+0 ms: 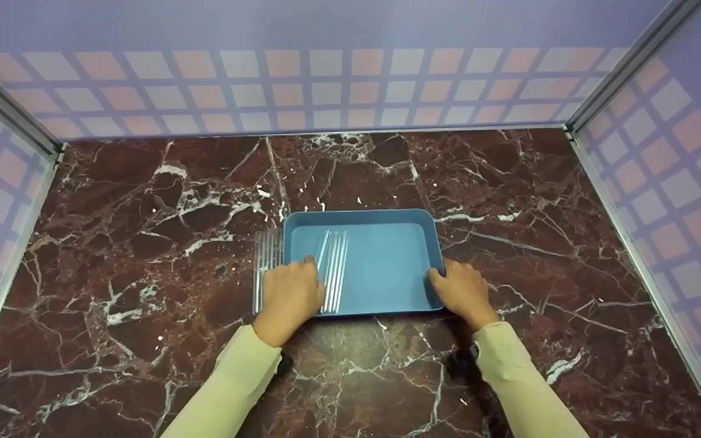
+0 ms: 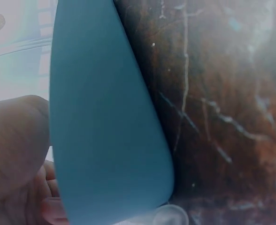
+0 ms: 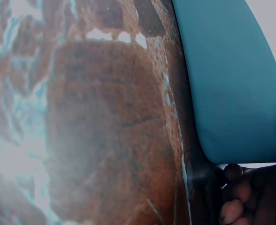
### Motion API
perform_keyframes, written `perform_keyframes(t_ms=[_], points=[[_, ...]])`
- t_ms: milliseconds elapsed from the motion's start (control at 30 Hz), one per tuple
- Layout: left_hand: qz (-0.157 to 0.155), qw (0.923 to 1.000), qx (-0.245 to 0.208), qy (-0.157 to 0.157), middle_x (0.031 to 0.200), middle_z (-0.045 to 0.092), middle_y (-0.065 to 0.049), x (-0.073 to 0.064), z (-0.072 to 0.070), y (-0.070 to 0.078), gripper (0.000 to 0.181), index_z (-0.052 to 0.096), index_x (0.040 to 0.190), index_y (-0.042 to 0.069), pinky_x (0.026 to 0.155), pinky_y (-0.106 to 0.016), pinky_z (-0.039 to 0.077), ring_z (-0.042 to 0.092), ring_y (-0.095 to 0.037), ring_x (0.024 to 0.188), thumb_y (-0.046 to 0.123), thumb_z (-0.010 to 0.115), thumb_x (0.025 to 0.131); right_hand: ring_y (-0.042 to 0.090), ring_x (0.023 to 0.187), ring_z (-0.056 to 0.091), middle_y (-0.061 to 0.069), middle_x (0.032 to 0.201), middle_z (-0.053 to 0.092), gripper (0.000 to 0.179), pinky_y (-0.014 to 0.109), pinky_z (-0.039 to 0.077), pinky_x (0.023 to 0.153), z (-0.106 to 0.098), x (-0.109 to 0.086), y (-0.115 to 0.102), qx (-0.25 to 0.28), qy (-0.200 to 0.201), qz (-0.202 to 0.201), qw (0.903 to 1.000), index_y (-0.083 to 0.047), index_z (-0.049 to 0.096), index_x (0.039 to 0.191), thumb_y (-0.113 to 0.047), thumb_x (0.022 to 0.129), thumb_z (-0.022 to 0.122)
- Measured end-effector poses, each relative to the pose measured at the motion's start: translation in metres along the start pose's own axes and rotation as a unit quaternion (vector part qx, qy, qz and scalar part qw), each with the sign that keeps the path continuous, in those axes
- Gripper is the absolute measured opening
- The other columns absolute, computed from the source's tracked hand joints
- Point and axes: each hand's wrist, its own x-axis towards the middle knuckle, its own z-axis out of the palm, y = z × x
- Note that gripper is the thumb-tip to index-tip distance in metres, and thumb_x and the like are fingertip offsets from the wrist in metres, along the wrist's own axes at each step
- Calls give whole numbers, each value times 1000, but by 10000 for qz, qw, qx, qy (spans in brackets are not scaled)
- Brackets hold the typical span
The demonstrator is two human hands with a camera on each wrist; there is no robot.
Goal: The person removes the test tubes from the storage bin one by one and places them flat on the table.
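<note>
A blue rectangular tray lies in the middle of the marble-patterned surface. Several clear tubes lie side by side in its left part. Over the tray's front left side, my left hand pinches a slightly slanted clear tube between thumb and fingers. My right hand grips the tray's right side near the front corner, thumb over the rim. The tray's outer wall covers part of the left fingers in the left wrist view. Curled right fingertips show below the tray corner in the right wrist view.
More clear tubes lie close along the tray's outer left side, partly behind the left hand. A checkered back wall and side walls enclose the dark red marbled surface.
</note>
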Motion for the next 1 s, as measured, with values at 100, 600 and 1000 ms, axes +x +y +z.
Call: perform_keyframes(t_ms=[100,600,1000], points=[[-70,9999,-13,-111,50,48,-3,0,-2,-1,15,63,82,4,36,-32,25,38,-18,40,18,58,80,49,98,63,23,113,68,40,61,46,77,1,0,0,20,-52,38,10000,-9,67,106,-41,92,47],[-50,9999,-128,-19,48,43,0,0,-12,1,18,65,85,3,36,-29,23,35,-16,39,19,61,80,50,98,63,24,113,67,43,62,46,76,0,1,-1,-86,-81,7,9999,-7,65,106,-42,92,46],[30,9993,-122,345,48,50,-4,-5,-24,-4,22,62,80,6,36,-33,28,40,-18,38,27,68,80,51,95,63,24,111,68,41,61,47,73,0,0,-2,-26,-61,11,10000,-8,65,105,-41,92,46]])
